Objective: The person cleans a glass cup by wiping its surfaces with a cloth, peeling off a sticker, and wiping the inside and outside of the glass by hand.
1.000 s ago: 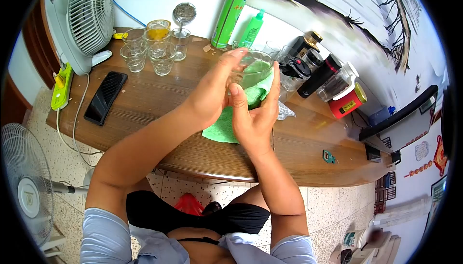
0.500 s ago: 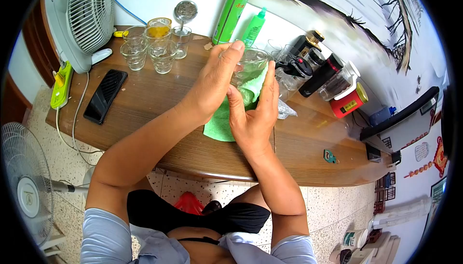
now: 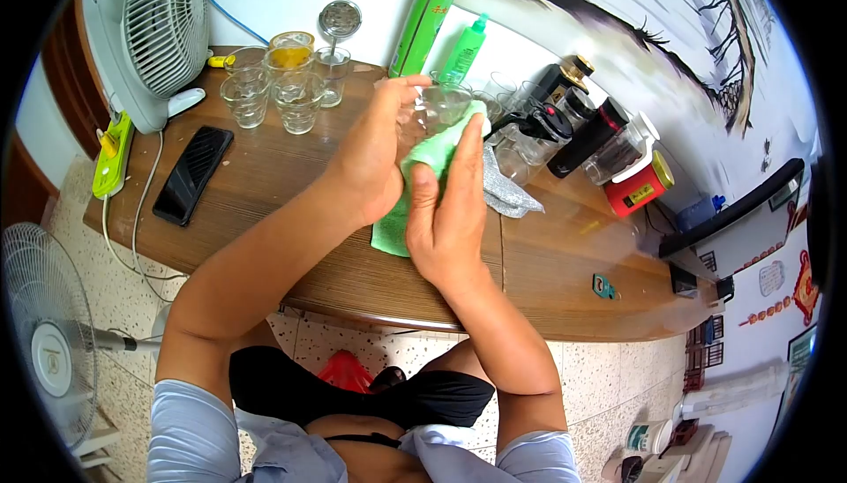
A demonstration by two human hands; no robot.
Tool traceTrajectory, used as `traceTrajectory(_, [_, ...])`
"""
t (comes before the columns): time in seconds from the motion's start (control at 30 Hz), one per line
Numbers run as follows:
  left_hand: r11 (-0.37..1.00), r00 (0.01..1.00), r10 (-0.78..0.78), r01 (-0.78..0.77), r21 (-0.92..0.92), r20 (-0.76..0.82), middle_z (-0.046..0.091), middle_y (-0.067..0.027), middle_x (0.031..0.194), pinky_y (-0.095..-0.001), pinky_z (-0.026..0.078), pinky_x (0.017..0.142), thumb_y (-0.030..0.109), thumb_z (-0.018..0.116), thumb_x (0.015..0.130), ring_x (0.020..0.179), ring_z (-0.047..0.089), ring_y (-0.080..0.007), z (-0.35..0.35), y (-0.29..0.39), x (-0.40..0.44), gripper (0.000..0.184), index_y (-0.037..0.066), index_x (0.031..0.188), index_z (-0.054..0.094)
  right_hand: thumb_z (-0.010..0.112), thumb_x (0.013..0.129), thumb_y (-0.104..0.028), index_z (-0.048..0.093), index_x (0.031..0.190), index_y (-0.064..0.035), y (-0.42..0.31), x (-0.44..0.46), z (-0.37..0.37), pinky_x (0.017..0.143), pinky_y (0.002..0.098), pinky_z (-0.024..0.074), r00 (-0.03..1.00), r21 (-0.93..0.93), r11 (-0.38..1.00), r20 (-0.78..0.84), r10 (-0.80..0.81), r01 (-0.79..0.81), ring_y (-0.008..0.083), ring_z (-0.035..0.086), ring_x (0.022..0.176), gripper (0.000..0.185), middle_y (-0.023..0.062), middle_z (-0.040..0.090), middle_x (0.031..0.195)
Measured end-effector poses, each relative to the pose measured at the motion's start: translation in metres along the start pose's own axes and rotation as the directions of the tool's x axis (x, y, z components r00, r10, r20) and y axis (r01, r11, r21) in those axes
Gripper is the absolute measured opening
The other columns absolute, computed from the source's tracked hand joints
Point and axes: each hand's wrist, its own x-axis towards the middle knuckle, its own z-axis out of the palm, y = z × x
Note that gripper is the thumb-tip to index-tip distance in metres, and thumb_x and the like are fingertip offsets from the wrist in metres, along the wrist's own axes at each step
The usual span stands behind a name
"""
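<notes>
Brown table [image 3: 565, 254] — phone [image 3: 192, 176], clear glasses [image 3: 298, 105].

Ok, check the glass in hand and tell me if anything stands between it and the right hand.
Yes, the green cloth: it lies between the right hand and the glass. On the other side, nothing visible separates the left hand from the glass.
</notes>
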Motion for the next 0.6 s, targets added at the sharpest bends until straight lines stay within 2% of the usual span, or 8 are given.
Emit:
traceTrajectory(0.07, [0.998, 0.997, -0.065, 0.065, 0.0, 0.035, 0.063, -0.0156, 0.131, -0.0439, 0.056, 0.102, 0.031, 0.05, 0.105, 0.116, 0.066, -0.0272, -0.003, -0.006, 0.0, 0.043, 0.008, 0.142, 0.053, 0.047, 0.115, -0.03, 0.016, 0.166, 0.0103, 0.005, 0.004, -0.006, 0.116, 0.046, 0.0413, 0.998, 0.049, 0.998, -0.038, 0.045, -0.043, 0.0483, 0.049, 0.144, 0.072, 0.0379, 0.041, 0.159])
traceTrajectory(0.1, [0.994, 0.992, -0.113, 0.113, 0.001, 0.053, 0.063, -0.0152, 0.13, -0.0443, 0.057, 0.102, 0.03, 0.049, 0.105, 0.116, 0.066, -0.0272, -0.003, -0.01, -0.005, 0.043, 0.008, 0.142, 0.054, 0.044, 0.116, -0.034, 0.017, 0.167, 0.0068, 0.01, 0.005, -0.009, 0.112, 0.0424, 0.0454, 0.995, 0.075, 0.995, -0.069, 0.07, -0.065, 0.0399, 0.056, 0.138, 0.071, 0.0328, 0.047, 0.157])
traceTrajectory(0.17, [0.982, 0.978, -0.19, 0.189, 0.011, 0.091, 0.063, -0.0139, 0.127, -0.045, 0.057, 0.099, 0.029, 0.05, 0.104, 0.116, 0.065, -0.0273, -0.006, -0.019, -0.008, 0.044, 0.007, 0.143, 0.053, 0.041, 0.115, -0.034, 0.023, 0.163, 0.0132, 0.012, 0.008, -0.018, 0.12, 0.0475, 0.0383, 0.98, 0.212, 0.963, -0.074, 0.185, -0.166, 0.0491, 0.046, 0.146, 0.069, 0.038, 0.041, 0.159])
traceTrajectory(0.27, [0.976, 0.972, -0.214, 0.216, -0.007, 0.098, 0.063, -0.0136, 0.127, -0.0443, 0.058, 0.098, 0.028, 0.05, 0.104, 0.116, 0.065, -0.0268, -0.004, -0.024, -0.013, 0.044, 0.006, 0.143, 0.053, 0.042, 0.116, -0.034, 0.027, 0.162, 0.0117, 0.02, 0.008, -0.017, 0.116, 0.0455, 0.0427, 0.976, 0.3, 0.943, -0.109, 0.187, -0.148, 0.0452, 0.053, 0.14, 0.067, 0.0358, 0.049, 0.154])
traceTrajectory(0.4, [0.995, 0.997, -0.047, 0.053, -0.087, 0.068, 0.067, -0.0123, 0.119, -0.0432, 0.056, 0.098, 0.028, 0.05, 0.105, 0.11, 0.067, -0.0251, -0.005, -0.018, -0.005, 0.042, 0.004, 0.139, 0.055, 0.043, 0.115, -0.033, 0.028, 0.163, 0.0102, 0.01, 0.007, -0.012, 0.112, 0.0453, 0.0467, 0.977, 0.272, 0.943, -0.033, 0.21, -0.193, 0.0453, 0.057, 0.136, 0.066, 0.035, 0.053, 0.15])
traceTrajectory(0.43, [0.994, 0.999, 0.048, -0.048, -0.094, 0.004, 0.07, -0.0133, 0.116, -0.043, 0.055, 0.099, 0.028, 0.05, 0.104, 0.107, 0.068, -0.0257, -0.006, -0.017, 0.003, 0.042, 0.003, 0.137, 0.055, 0.045, 0.115, -0.031, 0.026, 0.162, 0.012, 0.006, 0.006, -0.009, 0.112, 0.0469, 0.0467, 0.981, 0.246, 0.95, 0.016, 0.196, -0.194, 0.0473, 0.057, 0.135, 0.067, 0.0372, 0.053, 0.148])
traceTrajectory(0.53, [0.997, 0.998, 0.06, -0.061, -0.038, -0.027, 0.07, -0.0154, 0.117, -0.0433, 0.055, 0.101, 0.026, 0.048, 0.103, 0.109, 0.069, -0.0262, -0.012, 0.003, 0.008, 0.042, 0.002, 0.137, 0.055, 0.047, 0.114, -0.031, 0.022, 0.162, 0.0154, 0.003, -0.001, 0.001, 0.116, 0.049, 0.042, 0.994, 0.17, 0.98, 0.034, 0.1, -0.105, 0.0527, 0.051, 0.139, 0.071, 0.0423, 0.045, 0.151])
traceTrajectory(0.6, [0.999, 1.0, 0.024, -0.024, -0.04, 0.007, 0.07, -0.0164, 0.12, -0.0429, 0.055, 0.101, 0.024, 0.048, 0.101, 0.108, 0.069, -0.0259, -0.013, 0.002, 0.01, 0.043, 0.002, 0.137, 0.055, 0.047, 0.114, -0.032, 0.02, 0.162, 0.0148, 0.002, -0.001, 0.001, 0.116, 0.0489, 0.0418, 0.991, 0.176, 0.975, 0.037, 0.128, -0.133, 0.0529, 0.051, 0.139, 0.072, 0.0415, 0.044, 0.152])
